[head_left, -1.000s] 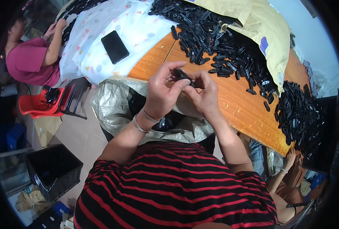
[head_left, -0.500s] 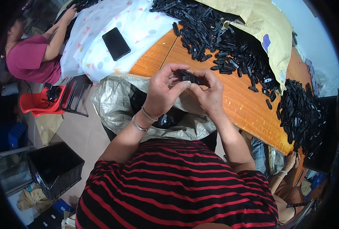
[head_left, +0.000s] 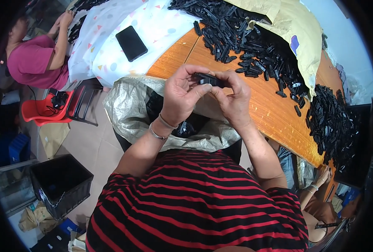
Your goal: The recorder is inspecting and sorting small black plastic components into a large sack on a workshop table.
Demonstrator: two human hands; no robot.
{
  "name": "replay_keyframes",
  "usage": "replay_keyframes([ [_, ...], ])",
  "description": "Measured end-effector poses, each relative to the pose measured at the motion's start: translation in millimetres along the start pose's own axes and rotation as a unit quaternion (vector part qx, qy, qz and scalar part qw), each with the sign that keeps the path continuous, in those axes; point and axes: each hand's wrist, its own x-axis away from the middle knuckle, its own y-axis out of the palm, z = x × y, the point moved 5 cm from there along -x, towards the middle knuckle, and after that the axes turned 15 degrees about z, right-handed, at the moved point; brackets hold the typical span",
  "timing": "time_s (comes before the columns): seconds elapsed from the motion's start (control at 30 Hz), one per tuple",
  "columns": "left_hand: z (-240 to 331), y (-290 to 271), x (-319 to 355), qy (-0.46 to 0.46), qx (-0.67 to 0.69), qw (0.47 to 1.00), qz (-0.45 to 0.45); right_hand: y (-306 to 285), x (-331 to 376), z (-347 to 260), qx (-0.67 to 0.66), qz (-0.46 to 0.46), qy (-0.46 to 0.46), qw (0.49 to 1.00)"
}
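Between my two hands, above the near edge of the wooden table, is a small black plastic part [head_left: 208,79]. My left hand [head_left: 185,90] pinches its left end between thumb and fingers. Its right end sits in the fingertips of my right hand [head_left: 233,95]. Below my hands a silvery woven sack [head_left: 125,105] gapes in my lap, with dark contents partly hidden by my left arm. Past my hands, a large heap of similar black plastic parts [head_left: 226,25] covers the far side of the table.
A brown paper bag [head_left: 306,35] lies by the heap; a second pile of black parts [head_left: 331,122] is at right. A black phone [head_left: 131,43] rests on patterned white sheeting [head_left: 111,63]. Co-workers sit left and lower right. A red chair [head_left: 35,111] and black crate [head_left: 62,185] stand left.
Both hands keep hold of the black part, with only slight finger shifts. The view has moved a little. At left, the co-worker's hands have shifted slightly.
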Motion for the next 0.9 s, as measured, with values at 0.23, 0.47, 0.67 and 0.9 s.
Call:
replay_keyframes([
  [0.23, -6.3, -12.3, -6.1, -0.016, -0.042, 0.999, 0.013, 7.1, -0.3, -11.4, 0.079, 0.003, -0.043, 0.996],
  [0.47, -9.8, -15.8, -2.5, -0.027, -0.042, 0.998, 0.045, 12.1, 2.1, -4.2, -0.024, 0.009, 0.071, 0.997],
  [0.67, -17.7, -26.0, -6.0, -0.063, -0.131, 0.989, -0.030, 13.3, 3.1, 12.4, 0.008, -0.120, 0.119, 0.986],
  [0.9, -6.3, -36.3, -15.0, -0.098, -0.295, 0.945, -0.104, -21.5, -31.1, 30.6, 0.008, -0.077, 0.179, 0.981],
])
